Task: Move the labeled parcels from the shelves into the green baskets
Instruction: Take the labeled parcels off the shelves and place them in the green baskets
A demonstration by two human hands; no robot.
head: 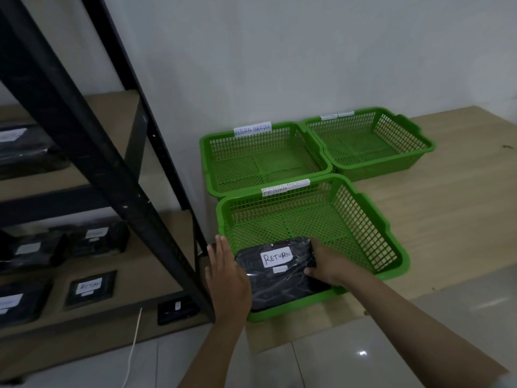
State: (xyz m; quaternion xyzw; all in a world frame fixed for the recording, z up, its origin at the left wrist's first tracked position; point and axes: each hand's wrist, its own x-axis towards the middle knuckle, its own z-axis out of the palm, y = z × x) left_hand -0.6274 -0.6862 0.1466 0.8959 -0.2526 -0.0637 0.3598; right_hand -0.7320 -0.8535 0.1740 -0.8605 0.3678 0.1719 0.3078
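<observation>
A black wrapped parcel (279, 278) with a white label reading RETURN lies in the near green basket (372, 242), at its front left corner. My right hand (327, 264) grips the parcel's right edge, fingers curled over it. My left hand (228, 278) is flat with straight fingers against the parcel's left side, over the basket's left rim. Two more green baskets stand behind: one labelled RETURN OVERDUE (223, 152) and one at the far right (405, 152); both hold nothing. Several black labelled parcels remain on the shelves, among them one marked RETURN (90, 287).
A black metal shelf rack (112, 175) with wooden boards stands at the left, its post close to my left hand. The baskets sit on a low wooden platform (447, 208) against a white wall. A white cable (134, 348) runs down over the tiled floor.
</observation>
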